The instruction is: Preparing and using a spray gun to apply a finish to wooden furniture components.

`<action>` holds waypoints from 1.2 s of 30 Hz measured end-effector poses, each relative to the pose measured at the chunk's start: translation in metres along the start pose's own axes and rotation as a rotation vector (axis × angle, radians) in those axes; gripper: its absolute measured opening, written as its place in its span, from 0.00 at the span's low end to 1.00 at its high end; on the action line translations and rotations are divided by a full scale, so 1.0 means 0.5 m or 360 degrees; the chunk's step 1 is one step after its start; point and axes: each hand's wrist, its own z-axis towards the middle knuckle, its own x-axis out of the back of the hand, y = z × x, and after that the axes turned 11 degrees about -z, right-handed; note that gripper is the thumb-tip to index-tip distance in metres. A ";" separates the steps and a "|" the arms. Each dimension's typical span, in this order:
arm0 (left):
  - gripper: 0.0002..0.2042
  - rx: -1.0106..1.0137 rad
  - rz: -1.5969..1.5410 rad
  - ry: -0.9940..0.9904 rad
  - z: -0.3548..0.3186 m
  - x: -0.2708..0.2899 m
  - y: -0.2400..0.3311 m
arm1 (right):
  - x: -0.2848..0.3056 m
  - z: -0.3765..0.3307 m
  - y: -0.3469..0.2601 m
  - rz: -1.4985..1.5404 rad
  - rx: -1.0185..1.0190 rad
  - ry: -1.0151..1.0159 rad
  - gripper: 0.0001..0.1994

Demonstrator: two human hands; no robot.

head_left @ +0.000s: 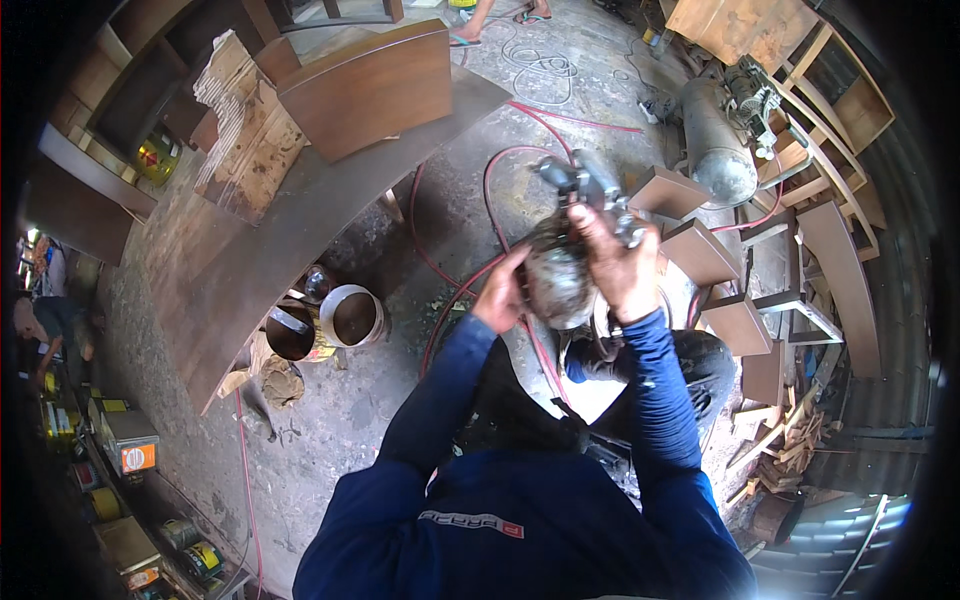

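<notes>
**Navy sleeves (450,385) reach up to a metal spray gun (592,188) with a smeared cup (558,282)**

From where I sit, the spray gun is held up above the grey floor (310,465), slightly blurred, its cup below. My right hand (622,262) is clamped around the gun, thumb on top. My left hand (503,290) touches the cup's left side; some fingers are hidden, so I cannot tell how tightly they close.

Beneath the gun, a red hose (487,187) loops across the floor; I cannot make out whether it joins the gun. To the left, a white bucket (379,322) of brown liquid stands just beside a yellow-labelled can (320,352), both near the brown counter's (330,215) inner edge. Along that counter's far edge I see a curved brown board (370,95) and a stained, ragged-edged piece (250,150).

Right of my hands, brown panels (700,250) stand in a row, with a compressor tank (716,150) beyond. Another person's sandalled foot (466,38) shows at the top.
</notes>
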 end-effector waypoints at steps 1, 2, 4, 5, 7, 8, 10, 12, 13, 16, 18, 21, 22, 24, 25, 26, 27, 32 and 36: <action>0.26 -0.0126 0.0024 -0.0008 -0.033 0.011 0.009 | -0.020 -0.005 -0.006 0.0044 0.0064 -0.0071 0.19; 0.25 -0.0245 -0.0006 -0.0089 -0.067 0.039 0.019 | -0.044 -0.016 -0.018 0.0157 0.0057 -0.0243 0.19; 0.24 -0.0351 -0.0001 0.0128 -0.139 0.068 0.040 | -0.093 -0.036 -0.047 0.0372 0.0039 -0.0417 0.19; 0.23 -0.0470 -0.0031 0.0195 -0.168 0.096 0.046 | -0.126 -0.045 -0.048 0.0402 0.0025 -0.0521 0.18; 0.24 -0.0582 -0.0075 0.0250 -0.221 0.114 0.063 | -0.173 -0.058 -0.057 0.0377 0.0157 -0.0631 0.19; 0.25 -0.0607 -0.0160 0.0186 -0.248 0.120 0.072 | -0.177 -0.062 -0.084 0.0292 0.0286 -0.0648 0.19; 0.25 -0.0677 -0.0220 0.0188 -0.268 0.107 0.078 | -0.191 -0.061 -0.092 0.0316 0.0412 -0.0593 0.19; 0.25 -0.0641 -0.0126 0.0268 -0.235 0.121 0.072 | -0.172 -0.052 -0.087 0.0360 0.0289 -0.0618 0.18; 0.25 -0.0615 -0.0039 0.0358 -0.217 0.110 0.071 | -0.161 -0.048 -0.082 0.0405 0.0167 -0.0658 0.17; 0.25 -0.0384 0.0080 0.0086 -0.130 0.062 0.047 | -0.072 -0.033 -0.065 0.0489 0.0041 -0.0431 0.17; 0.25 -0.0196 0.0048 0.0004 -0.067 0.004 0.027 | -0.005 -0.027 -0.016 -0.0047 0.0401 -0.0118 0.13; 0.27 -0.0035 0.0095 -0.0065 -0.038 -0.059 0.012 | 0.055 -0.038 -0.048 0.0020 0.0049 0.0044 0.16; 0.27 -0.0021 0.0096 -0.0121 -0.044 -0.067 0.014 | 0.055 -0.040 -0.054 0.0032 0.0127 0.0098 0.17; 0.26 -0.0085 0.0076 -0.0136 -0.087 -0.039 0.027 | 0.030 -0.058 -0.069 0.0166 0.0145 0.0081 0.19; 0.24 -0.0328 0.0104 -0.0103 -0.120 -0.013 0.027 | 0.016 -0.069 -0.099 0.0260 0.0096 -0.0103 0.19; 0.24 -0.0379 0.0095 0.0006 -0.168 -0.023 0.037 | 0.004 -0.078 -0.121 0.0335 0.0032 -0.0268 0.18; 0.23 -0.0492 0.0128 0.0055 -0.215 -0.024 0.041 | -0.015 -0.087 -0.132 0.0397 0.0080 -0.0343 0.18; 0.26 -0.0927 0.0017 0.0233 -0.303 0.010 0.100 | -0.088 -0.091 -0.205 0.0302 0.0680 -0.0375 0.19; 0.23 -0.0815 0.0123 0.0126 -0.236 -0.023 0.095 | -0.066 -0.061 -0.184 0.0516 0.0355 -0.0455 0.16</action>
